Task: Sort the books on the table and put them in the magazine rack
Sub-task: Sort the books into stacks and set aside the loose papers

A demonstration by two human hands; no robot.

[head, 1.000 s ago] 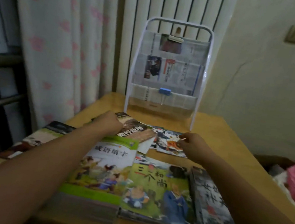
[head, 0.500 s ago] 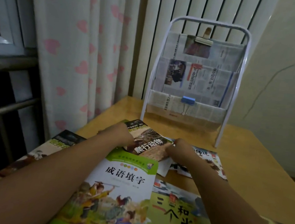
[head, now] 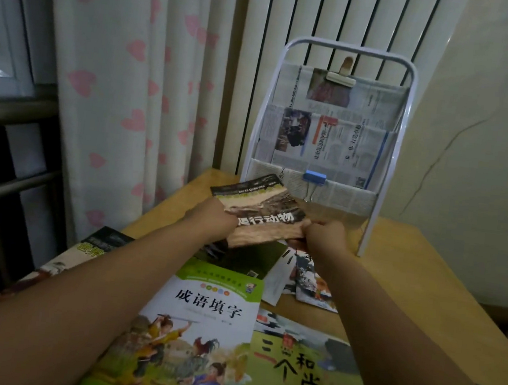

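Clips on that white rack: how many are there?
2. A beige clip sits at the top of the magazine rack, pinching the upper newspaper; a blue binder clip grips the lowest pocket's edge. Others may be hidden behind the papers.

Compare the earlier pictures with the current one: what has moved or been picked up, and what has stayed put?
Both hands, left hand and right hand, now grip the brown reptile book, lifted off the table toward the magazine rack. The green word-puzzle book and three-monks book still lie flat.
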